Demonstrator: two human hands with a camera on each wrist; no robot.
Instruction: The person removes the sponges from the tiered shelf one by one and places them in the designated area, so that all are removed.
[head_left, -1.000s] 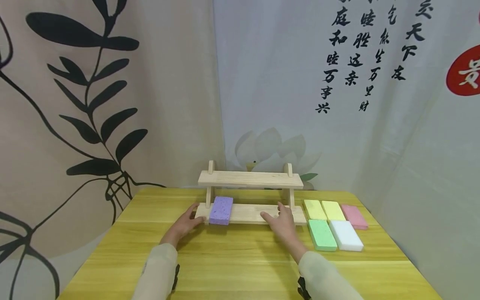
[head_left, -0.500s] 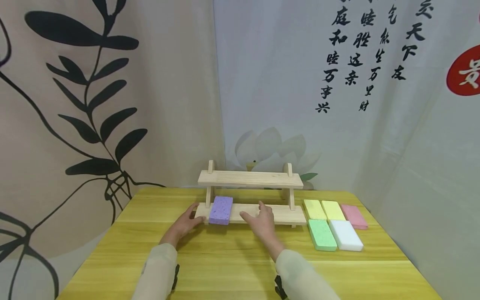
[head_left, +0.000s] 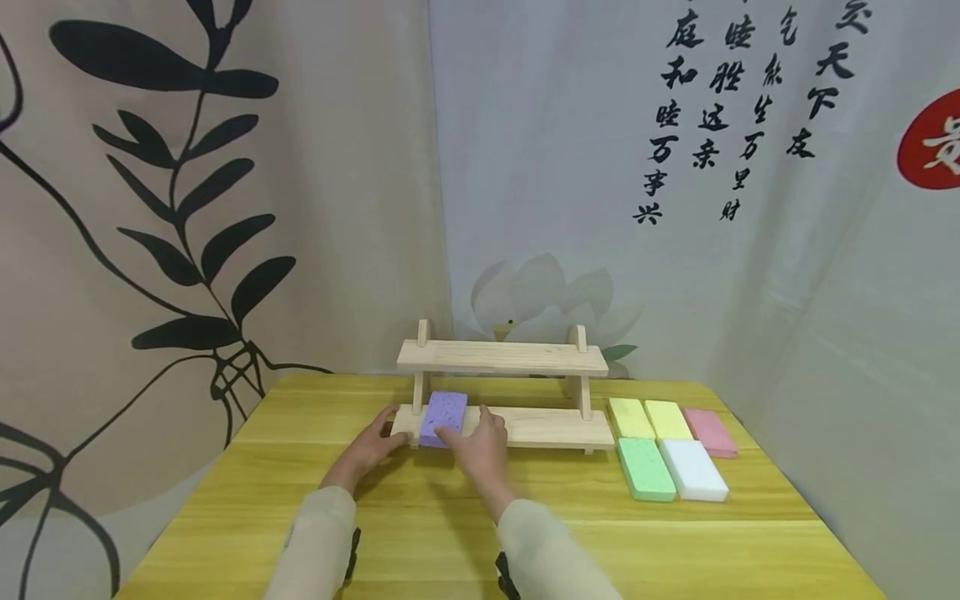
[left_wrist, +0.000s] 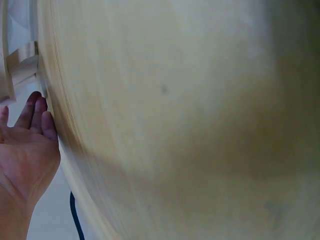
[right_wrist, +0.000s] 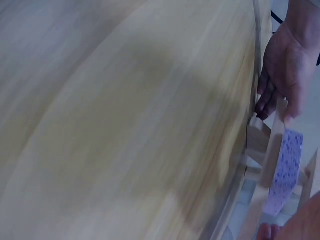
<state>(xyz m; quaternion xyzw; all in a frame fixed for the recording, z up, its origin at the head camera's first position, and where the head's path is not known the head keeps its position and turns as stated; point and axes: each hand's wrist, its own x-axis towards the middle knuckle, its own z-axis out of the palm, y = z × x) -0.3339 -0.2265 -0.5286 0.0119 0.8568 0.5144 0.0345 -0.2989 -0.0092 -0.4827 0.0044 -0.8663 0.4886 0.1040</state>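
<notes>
A two-tier wooden shelf (head_left: 558, 427) stands at the back of the table. On its lower board, near the left end, a speckled purple sponge (head_left: 444, 417) lies flat. My left hand (head_left: 367, 454) holds the left end of that board, thumb at the front and fingers round the side; the right wrist view shows this left hand (right_wrist: 290, 65) too. Just right of the sponge is my right hand (head_left: 480, 454), fingers spread, thumb over the sponge's lower right corner. Whether that thumb presses on it, I cannot tell. The right wrist view shows the sponge (right_wrist: 286, 165) on the board.
Right of the shelf lie a green sponge (head_left: 647, 471), a white sponge (head_left: 693, 471), two yellow sponges, one a pale block (head_left: 630, 418) nearest the shelf, and a pink sponge (head_left: 710, 433). A printed curtain (head_left: 360, 208) hangs behind the wooden table (head_left: 420, 533).
My right hand has moved left along the front of the lower board up to the purple sponge. The left hand and the sponges have stayed in place.
</notes>
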